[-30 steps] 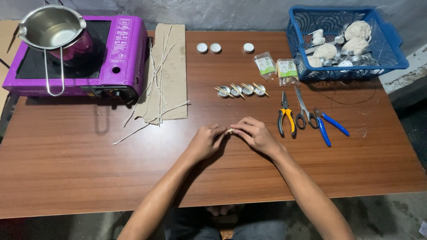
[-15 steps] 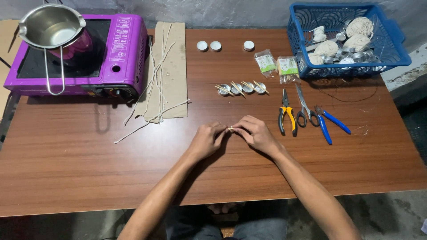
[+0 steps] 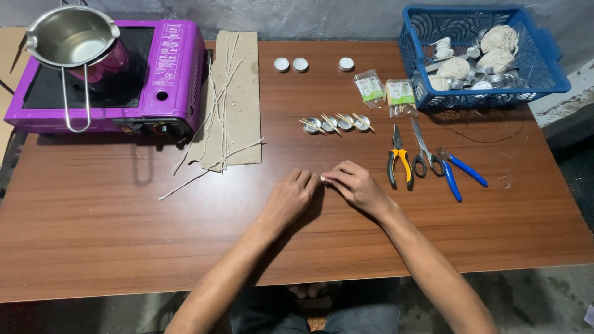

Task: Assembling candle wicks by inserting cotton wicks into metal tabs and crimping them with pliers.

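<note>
Below the four filled tins (image 3: 337, 123), left hand (image 3: 292, 198) and right hand (image 3: 356, 185) pinch something tiny (image 3: 323, 180), perhaps a wick; three white cups (image 3: 308, 64) behind them wait untouched.

Three white tealights (image 3: 300, 64) sit at twelve o'clock. Four metal cups (image 3: 337, 123) with sticks form a row. Two small packets (image 3: 385, 91), three hand tools (image 3: 427, 159), one stove (image 3: 111, 77), one pot (image 3: 69, 38), one basket (image 3: 482, 59).
</note>
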